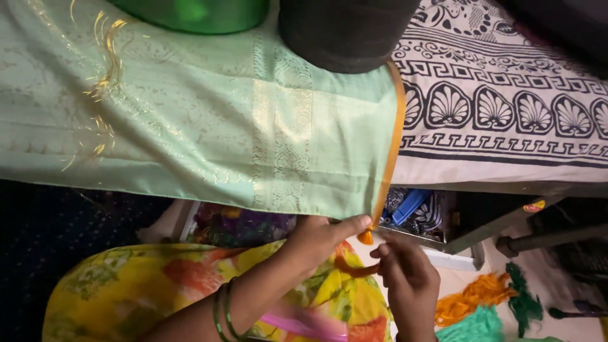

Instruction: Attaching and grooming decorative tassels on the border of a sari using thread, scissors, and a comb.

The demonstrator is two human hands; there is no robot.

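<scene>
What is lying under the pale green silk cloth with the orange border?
The pale green silk cloth drapes over a black-and-white printed bedsheet, visible right of it; everything beneath the cloth is covered.

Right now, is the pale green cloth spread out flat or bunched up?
Spread out. The pale green cloth lies flat across the bed, its orange edge hanging straight to the left hand.

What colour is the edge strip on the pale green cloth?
Orange, running down the pale green cloth edge as an orange strip to the fingers. Head view shows it.
</scene>
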